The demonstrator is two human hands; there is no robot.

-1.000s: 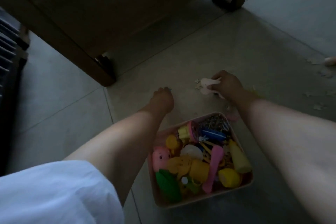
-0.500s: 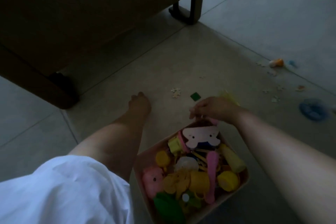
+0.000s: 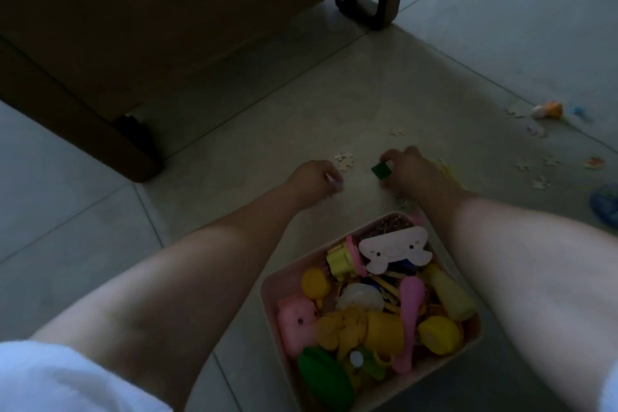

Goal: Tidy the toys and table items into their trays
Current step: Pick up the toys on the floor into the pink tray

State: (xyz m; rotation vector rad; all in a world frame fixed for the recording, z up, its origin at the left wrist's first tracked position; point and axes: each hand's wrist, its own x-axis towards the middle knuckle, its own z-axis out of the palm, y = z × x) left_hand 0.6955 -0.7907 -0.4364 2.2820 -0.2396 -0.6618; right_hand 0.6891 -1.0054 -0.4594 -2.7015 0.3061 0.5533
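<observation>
A pink tray (image 3: 267, 294) sits on the floor between my forearms, piled with plastic toys. A flat white bunny-shaped piece (image 3: 394, 249) lies on top at its far end. Beyond the tray, my right hand (image 3: 413, 170) rests on the floor with thumb and fingers pinched on a small green square (image 3: 380, 170). My left hand (image 3: 311, 179) is curled on the floor a little to the left. A pale speck shows at its fingertips; I cannot tell whether it is a held piece. Pale puzzle pieces (image 3: 344, 159) lie just past that hand.
A dark wooden furniture piece (image 3: 140, 144) with legs stands at the far left and back. More puzzle pieces (image 3: 535, 170), an orange-and-white toy (image 3: 548, 110) and a blue object (image 3: 605, 204) are scattered on the tiles to the right.
My right hand let go of the white bunny piece over the tray and reached forward to the green square. My left hand shifted toward the puzzle pieces and curled.
</observation>
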